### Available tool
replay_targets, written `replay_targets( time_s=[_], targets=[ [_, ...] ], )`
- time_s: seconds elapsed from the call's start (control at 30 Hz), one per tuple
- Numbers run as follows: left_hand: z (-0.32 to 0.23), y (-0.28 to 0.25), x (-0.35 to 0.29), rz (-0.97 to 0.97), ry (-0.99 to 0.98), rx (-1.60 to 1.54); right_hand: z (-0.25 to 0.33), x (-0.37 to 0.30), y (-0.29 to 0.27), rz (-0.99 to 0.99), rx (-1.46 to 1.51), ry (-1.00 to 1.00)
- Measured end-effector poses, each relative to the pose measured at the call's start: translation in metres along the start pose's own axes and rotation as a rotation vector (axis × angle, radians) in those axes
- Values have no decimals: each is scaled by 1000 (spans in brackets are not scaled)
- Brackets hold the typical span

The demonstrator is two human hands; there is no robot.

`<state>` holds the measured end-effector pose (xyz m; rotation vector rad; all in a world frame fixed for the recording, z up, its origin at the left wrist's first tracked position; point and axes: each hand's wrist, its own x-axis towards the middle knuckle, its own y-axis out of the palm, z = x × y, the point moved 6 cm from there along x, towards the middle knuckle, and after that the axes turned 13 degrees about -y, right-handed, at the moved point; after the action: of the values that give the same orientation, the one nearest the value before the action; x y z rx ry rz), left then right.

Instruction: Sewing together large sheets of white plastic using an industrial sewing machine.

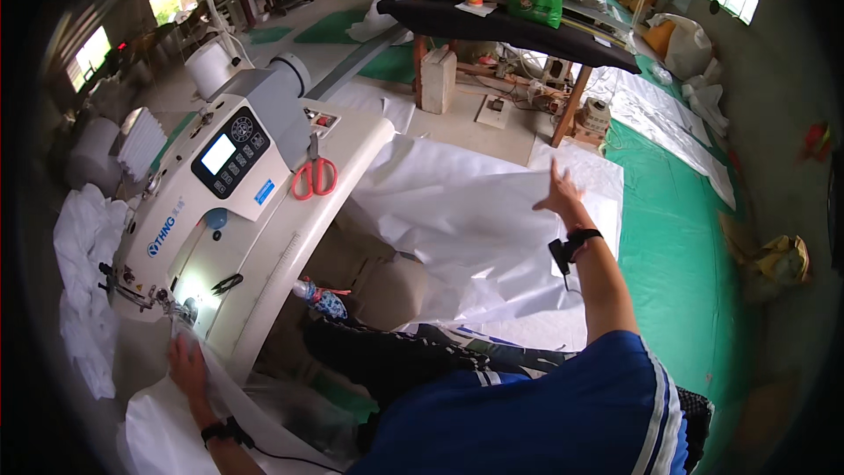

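At the lower left, my left hand [186, 369] lies with fingers extended on a thin white translucent sheet [154, 418], just below the needle area of a white sewing machine [167, 202]. The sheet reaches up to the lit needle and hangs toward my lap. My right hand [563, 193] is stretched far out to the right, its fingers spread and nothing gripped. It is over a large white sheet [448, 202] spread beyond the machine table. Whether its fingertips touch that sheet, I cannot tell.
On the machine table [290, 251] lie red-handled scissors [314, 178] and small black thread snips [227, 284]. A thread cone [211, 69] stands behind the machine. Bunched white material [88, 273] hangs at the left. A dark-covered table [527, 31] stands ahead; green sheeting [668, 255] covers the floor at right.
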<state>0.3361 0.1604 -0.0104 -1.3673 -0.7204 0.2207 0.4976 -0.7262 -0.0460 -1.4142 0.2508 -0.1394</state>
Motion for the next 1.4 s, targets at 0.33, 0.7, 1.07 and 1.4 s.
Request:
replay_targets(
  time_s=[0.33, 0.7, 1.07, 1.4],
  targets=[
    [-53, -27, -12, 150, -109, -2, -79, -33, 179, 76, 205, -4],
    [-52, -35, -34, -106, -65, -189, 250, -152, -64, 366, 1916, -674],
    [136, -48, -145, -421, -845, -1440, 627, -435, -296, 962, 679, -2052],
    [255, -149, -318, -719, -518, -1984, 777, -617, -80, 1426, 309, -2229]
  ],
)
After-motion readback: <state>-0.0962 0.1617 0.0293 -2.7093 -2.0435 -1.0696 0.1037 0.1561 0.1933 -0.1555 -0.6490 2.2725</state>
